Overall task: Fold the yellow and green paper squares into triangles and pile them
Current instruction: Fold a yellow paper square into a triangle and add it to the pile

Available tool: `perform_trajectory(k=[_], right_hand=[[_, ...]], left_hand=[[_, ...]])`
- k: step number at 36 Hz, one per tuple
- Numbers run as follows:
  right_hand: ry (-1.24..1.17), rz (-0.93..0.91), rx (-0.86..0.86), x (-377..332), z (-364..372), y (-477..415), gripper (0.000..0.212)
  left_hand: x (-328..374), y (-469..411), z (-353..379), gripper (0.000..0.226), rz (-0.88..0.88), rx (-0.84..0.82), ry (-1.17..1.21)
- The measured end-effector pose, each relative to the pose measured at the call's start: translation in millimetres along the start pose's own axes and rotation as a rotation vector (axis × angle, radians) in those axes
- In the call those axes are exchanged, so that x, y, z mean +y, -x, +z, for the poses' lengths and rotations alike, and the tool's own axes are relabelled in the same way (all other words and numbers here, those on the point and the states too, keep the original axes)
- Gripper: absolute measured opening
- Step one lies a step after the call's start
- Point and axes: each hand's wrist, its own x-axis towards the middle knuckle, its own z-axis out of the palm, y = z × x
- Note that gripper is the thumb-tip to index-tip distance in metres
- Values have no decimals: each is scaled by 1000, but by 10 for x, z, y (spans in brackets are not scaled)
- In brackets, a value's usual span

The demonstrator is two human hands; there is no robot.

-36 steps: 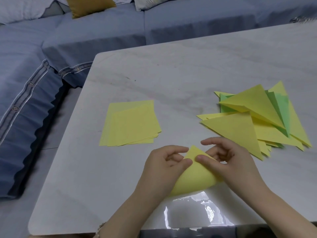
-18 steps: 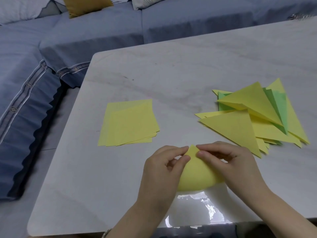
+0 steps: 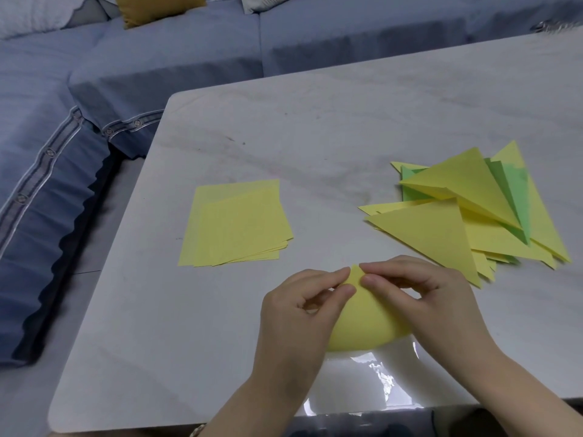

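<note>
A yellow paper square [image 3: 367, 323] lies bent over itself on the marble table [image 3: 315, 127], its two corners meeting at the top and its lower fold still rounded. My left hand [image 3: 299, 313] pinches the corner from the left, thumb and forefinger on it. From the right my right hand [image 3: 432, 298] pinches the same corner. A stack of flat yellow squares [image 3: 236, 223] sits to the left. At the right lies a loose pile of folded yellow and green triangles [image 3: 467, 209].
A blue-grey sofa [image 3: 94, 74] wraps round the table's far and left sides, with a mustard cushion [image 3: 154, 7] on it. A bright light reflection [image 3: 372, 383] glares on the table's near edge.
The two paper corners have been brought together and lined up. Both hands closed in on the top corner and now pinch it; the view shifted slightly.
</note>
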Motion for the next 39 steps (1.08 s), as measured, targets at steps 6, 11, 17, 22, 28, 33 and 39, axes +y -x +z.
perform_trajectory(k=[6,11,17,22,28,33,39], right_hand=[[11,2,-13,16,1,-7,33],[6,22,-47,23,-3,-29,34],[6,76,-88,15,-19,-135,24],[92,125,-217,74,-45,-336,21],[346,78,-251,314,72,-574,17],[464,43,-249,584,209,-638,12],[564,3,-226,719,264,-637,11]], left_hand=[[-23,-7,18,29,-31,36,53],[-38,-20,19,26,-72,23,102],[-79,-43,34,26,-88,5,102],[-129,-156,22,27,-83,-76,57],[-365,-439,69,17,-92,-101,-181],[-633,-546,63,31,-52,-188,-426],[-927,-450,-4,31,521,-162,-781]])
